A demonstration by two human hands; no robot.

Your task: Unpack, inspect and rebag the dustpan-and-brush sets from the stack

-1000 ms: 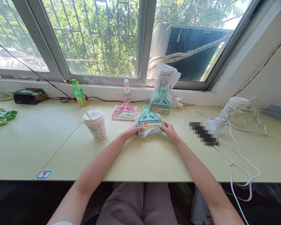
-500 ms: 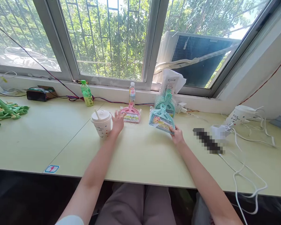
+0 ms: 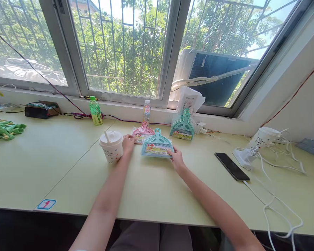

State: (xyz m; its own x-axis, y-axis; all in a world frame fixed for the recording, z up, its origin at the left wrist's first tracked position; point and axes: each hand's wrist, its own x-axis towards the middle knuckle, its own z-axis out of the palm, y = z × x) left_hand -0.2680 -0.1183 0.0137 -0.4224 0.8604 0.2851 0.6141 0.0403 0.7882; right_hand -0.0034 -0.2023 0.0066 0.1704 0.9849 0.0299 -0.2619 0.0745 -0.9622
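Sat at a pale desk beneath a barred window, with a lidded cup just beside the left hand and a phone well off to the right. Took the left hand off the teal dustpan set within the last second, leaving the hands apart. Kept the right hand clamped on the teal set's right edge and brought it leftward, away from the teal stack, to just in front of the pink dustpan set, hiding part of its lower right side from view. Could not tell whether resting on the desk or held slightly above. Drew the left hand from an open spread to bent fingers at the pink set's left edge; could not tell whether gripping it or merely touching. Judging by this, went from handling one pack with both hands to minding two, one per hand, with teal and pink now close together instead of well apart. Made no visible change to the cup or the stack.
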